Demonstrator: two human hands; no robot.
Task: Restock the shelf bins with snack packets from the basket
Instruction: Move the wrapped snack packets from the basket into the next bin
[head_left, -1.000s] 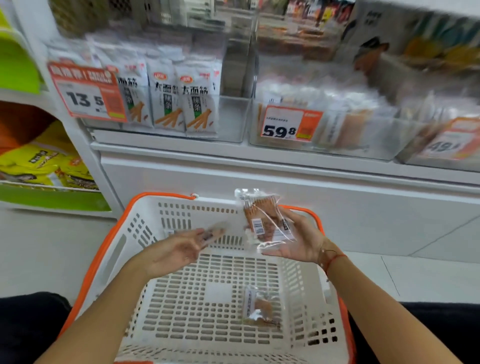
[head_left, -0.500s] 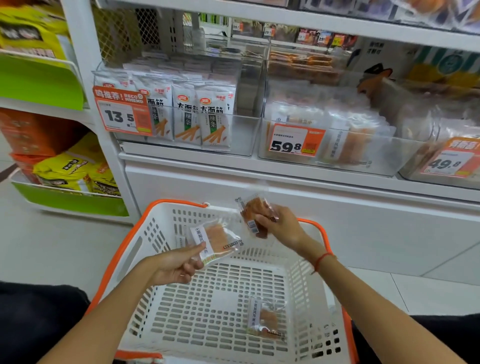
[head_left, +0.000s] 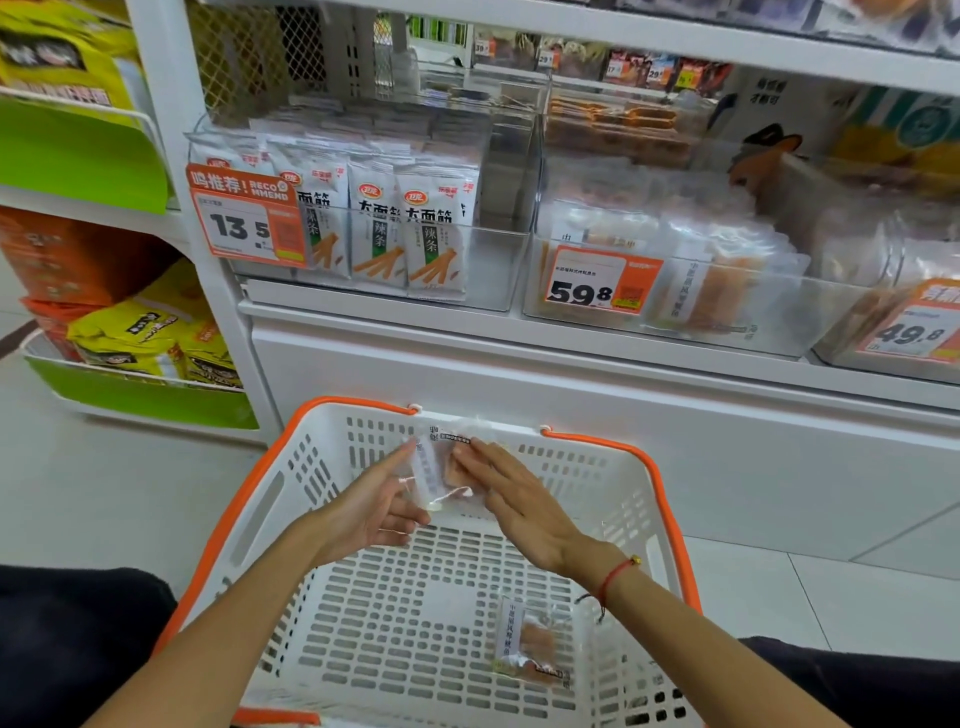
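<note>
Over the white basket with an orange rim (head_left: 248, 500), my two hands meet around clear snack packets (head_left: 434, 470) with orange pieces inside. My left hand (head_left: 369, 512) holds them from the left and below, its lower fingers curled under them. My right hand (head_left: 514, 504) lies flat on top, fingers straight, pressing the packets together. One more clear packet (head_left: 532, 644) lies on the basket floor at the right. Straight ahead on the shelf stands the clear bin tagged 59.8 (head_left: 737, 325), holding similar packets.
Left of that bin, a clear bin tagged 13.5 (head_left: 498, 270) holds white packets standing upright. A third bin tagged 49.8 (head_left: 841, 358) is at the right edge. Yellow bags (head_left: 140, 332) sit in a green rack at the left. The basket rests across my lap.
My hands, each holding one packet apart, have come together, and the two packets are now stacked between them. My right hand has flattened onto them.
</note>
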